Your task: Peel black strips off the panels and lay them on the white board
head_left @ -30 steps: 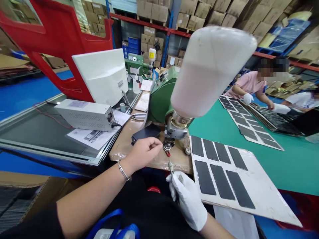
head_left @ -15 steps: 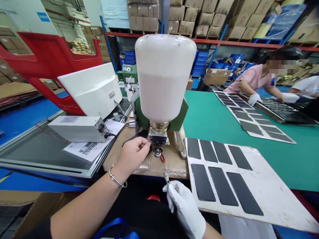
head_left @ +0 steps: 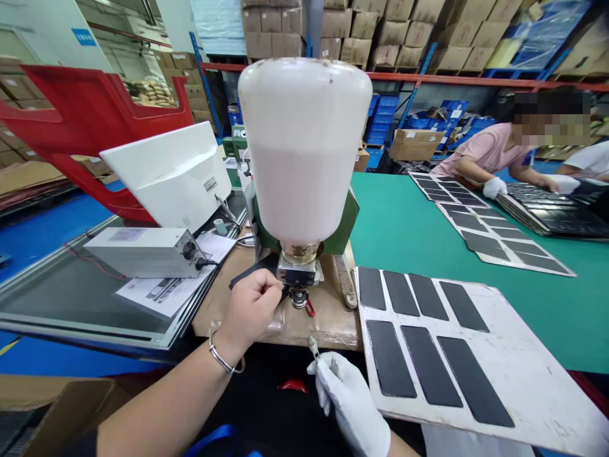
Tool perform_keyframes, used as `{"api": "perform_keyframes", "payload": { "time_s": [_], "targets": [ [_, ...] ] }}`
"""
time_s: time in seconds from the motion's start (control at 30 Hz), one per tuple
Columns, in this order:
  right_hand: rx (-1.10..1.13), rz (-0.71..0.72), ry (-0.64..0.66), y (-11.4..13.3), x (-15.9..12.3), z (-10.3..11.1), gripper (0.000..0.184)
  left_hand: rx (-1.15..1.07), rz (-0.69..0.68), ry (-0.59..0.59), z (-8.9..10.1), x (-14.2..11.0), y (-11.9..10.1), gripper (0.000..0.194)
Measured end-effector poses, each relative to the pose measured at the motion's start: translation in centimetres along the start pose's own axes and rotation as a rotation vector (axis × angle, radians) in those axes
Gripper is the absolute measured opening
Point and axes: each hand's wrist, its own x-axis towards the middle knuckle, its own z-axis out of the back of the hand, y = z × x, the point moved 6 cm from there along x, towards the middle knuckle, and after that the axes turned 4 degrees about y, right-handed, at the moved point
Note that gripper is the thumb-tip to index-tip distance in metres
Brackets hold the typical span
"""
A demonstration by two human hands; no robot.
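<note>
My left hand point(head_left: 254, 304), bare with a metal bangle at the wrist, is closed in a pinch on a black flat panel point(head_left: 252, 271). Its fingers hide part of that panel, close against the left side of the metal roller head point(head_left: 299, 285). Above the head stands a large upside-down translucent bottle point(head_left: 304, 165), partly filled with whitish liquid. My right hand point(head_left: 349, 400), in a white glove, grips a small thin tool with a stained pale tip point(head_left: 313, 346), just in front of the bench edge. The tool's exact kind is unclear.
Right of the machine, a white board point(head_left: 514, 343) carries several dark rectangular panels point(head_left: 392, 358). A grey power unit point(head_left: 143, 251) and white monitor point(head_left: 171, 174) stand left. Across the green table point(head_left: 390, 216), a co-worker's gloved hand point(head_left: 495, 187) touches stacked boards.
My view has shifted slightly, so the bottle looks larger. Both hands keep their grips in nearly the same places. The co-worker's hands have moved a little to the right.
</note>
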Motion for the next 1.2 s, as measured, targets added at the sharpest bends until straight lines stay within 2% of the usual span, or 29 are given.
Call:
{"api": "perform_keyframes", "payload": {
  "time_s": [0.4,0.6,0.73,0.97,1.2],
  "targets": [
    [0.027,0.001,-0.001,0.6,1.0,-0.5,0.042,-0.103,-0.145,0.044,0.4,-1.2,0.3,0.013],
    [-0.009,0.076,0.022,2.9,0.9,-0.1,0.035,-0.001,-0.396,0.200,0.0,-4.0,-1.1,0.013],
    [-0.046,0.071,0.084,3.6,0.3,-0.8,0.036,0.059,-0.501,0.221,-0.2,-5.8,-1.1,0.018],
    [-0.211,0.075,0.090,4.4,0.1,-1.8,0.033,0.159,-0.550,0.234,-0.4,-6.3,-0.5,0.016],
    [-0.587,0.110,-0.032,4.8,0.4,-1.5,0.029,0.546,-0.601,0.278,-1.6,-6.7,1.0,0.018]
  ]
}}
